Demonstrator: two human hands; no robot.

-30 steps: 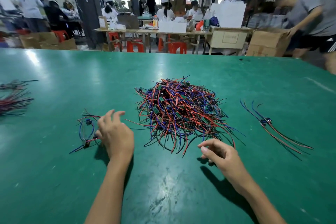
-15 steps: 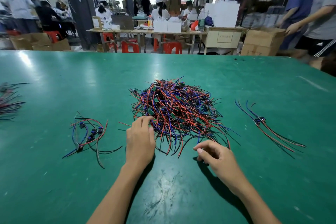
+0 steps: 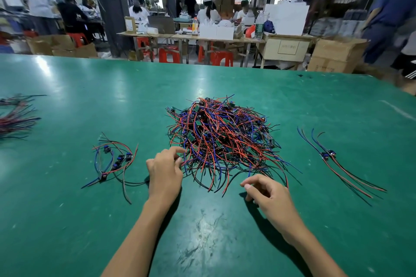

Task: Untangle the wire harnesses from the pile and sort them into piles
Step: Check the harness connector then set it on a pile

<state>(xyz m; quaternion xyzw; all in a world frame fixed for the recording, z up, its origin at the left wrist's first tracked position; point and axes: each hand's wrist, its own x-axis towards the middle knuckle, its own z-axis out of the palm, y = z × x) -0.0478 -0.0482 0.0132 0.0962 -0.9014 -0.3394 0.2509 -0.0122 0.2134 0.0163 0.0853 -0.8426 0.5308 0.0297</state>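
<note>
The left hand (image 3: pixel 165 170) has crossed from the small sorted bundle (image 3: pixel 113 159) at left of centre to the near-left edge of the tangled pile (image 3: pixel 221 139) mid-frame, its grip closing on strands there, though whether it truly pinches one cannot be told. The right hand (image 3: pixel 267 195) stays loosely curled, empty, on the green surface (image 3: pixel 67 231). Another extraction is probably beginning.

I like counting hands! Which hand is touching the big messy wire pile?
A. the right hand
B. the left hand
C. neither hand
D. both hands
B: the left hand has its fingertips in the near-left edge of the big wire pile; the right hand sits apart on the green table.
</note>
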